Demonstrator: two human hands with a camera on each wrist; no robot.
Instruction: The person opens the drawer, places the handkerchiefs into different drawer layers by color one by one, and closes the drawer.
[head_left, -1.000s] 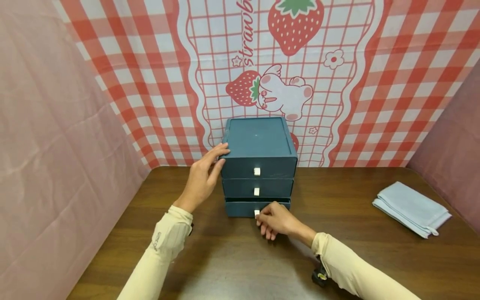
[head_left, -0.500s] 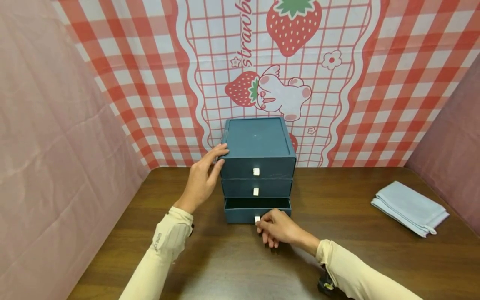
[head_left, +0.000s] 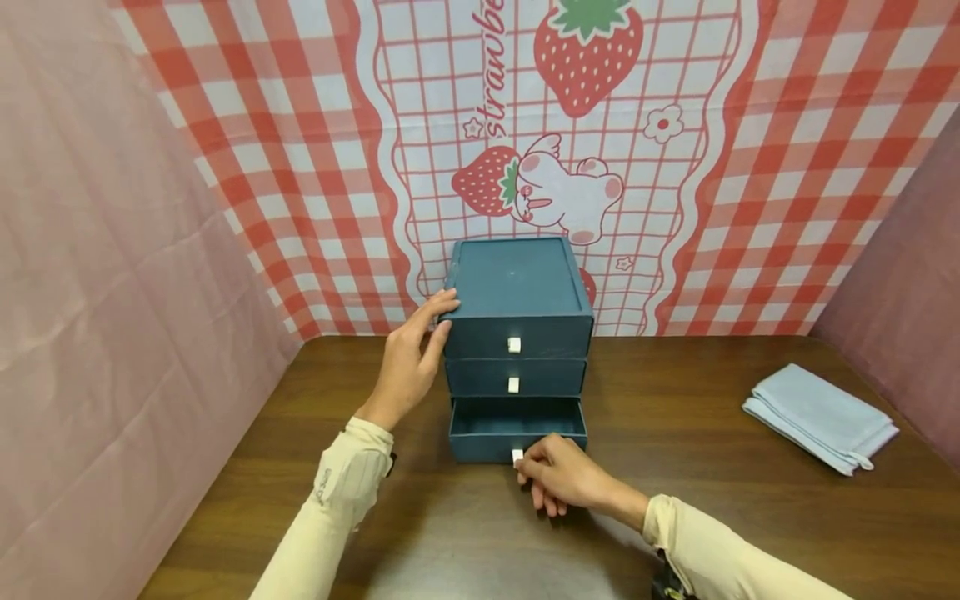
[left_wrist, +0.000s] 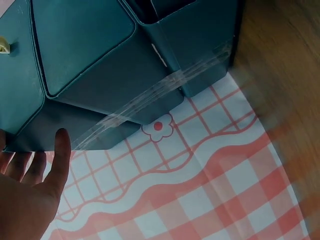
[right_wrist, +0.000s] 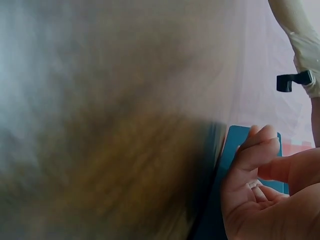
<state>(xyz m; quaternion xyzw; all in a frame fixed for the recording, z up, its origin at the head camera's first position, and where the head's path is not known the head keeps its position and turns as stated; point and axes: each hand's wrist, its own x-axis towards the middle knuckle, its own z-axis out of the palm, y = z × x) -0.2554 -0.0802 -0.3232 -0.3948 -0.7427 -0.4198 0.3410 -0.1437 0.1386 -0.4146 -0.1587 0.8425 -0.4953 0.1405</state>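
A dark teal three-drawer box (head_left: 517, 279) stands on the table against the cloth backdrop. Its bottom drawer (head_left: 480, 447) is pulled partway out, and the part of its inside that shows holds nothing. My right hand (head_left: 566, 473) pinches the white pull tab (head_left: 517, 457) of that drawer between thumb and finger. At the box's upper left edge rests my left hand (head_left: 408, 358), fingers on the top and thumb along the side. In the left wrist view the left hand (left_wrist: 35, 185) has its thumb against the box's side, where clear tape (left_wrist: 145, 97) runs across.
A folded light blue cloth (head_left: 821, 417) lies on the brown wooden table (head_left: 667, 417) at the right. Behind the box hangs a red-and-white checked strawberry cloth (head_left: 300, 167). Pink fabric (head_left: 135, 292) walls off the left side, and more hangs at the right.
The bottom drawer has slid out toward me from nearly closed, with my right hand drawing its tab back. My left hand has stayed on the box's corner.
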